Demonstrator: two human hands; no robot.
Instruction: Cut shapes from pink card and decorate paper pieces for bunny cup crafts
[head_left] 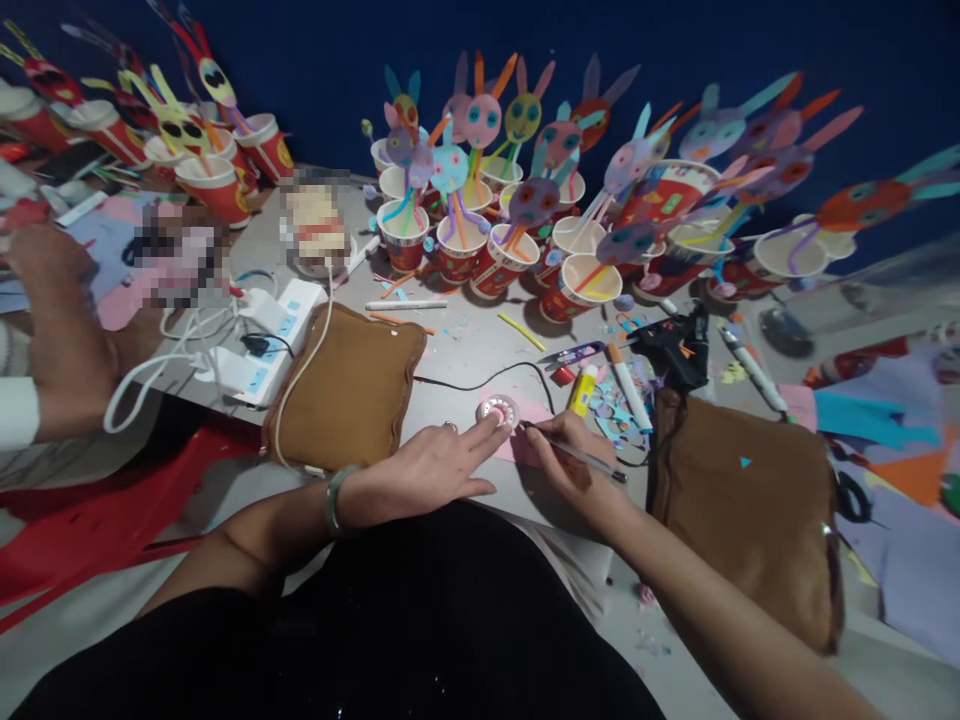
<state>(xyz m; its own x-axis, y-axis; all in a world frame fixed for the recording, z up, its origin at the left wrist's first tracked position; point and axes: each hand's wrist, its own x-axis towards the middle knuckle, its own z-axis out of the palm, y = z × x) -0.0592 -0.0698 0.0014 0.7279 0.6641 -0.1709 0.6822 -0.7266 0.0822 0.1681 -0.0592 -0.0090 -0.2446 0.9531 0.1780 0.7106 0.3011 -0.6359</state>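
Pink paper lies on the pale table beneath a small round disc; the left hand presses the disc with outstretched fingers, thumb apart, while the right hand pinches a pen, its tip just beside it. Near the right hand crowd a yellow glue stick, a marker, scissors and paper scraps; a black cable runs behind. Brown cushions flank the workspace, with decorated paper cups massed beyond

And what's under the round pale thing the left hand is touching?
Pink paper sticks out from under the round pale thing. The left hand touches it from above. Whatever's right beneath is covered, so I can't see that part.
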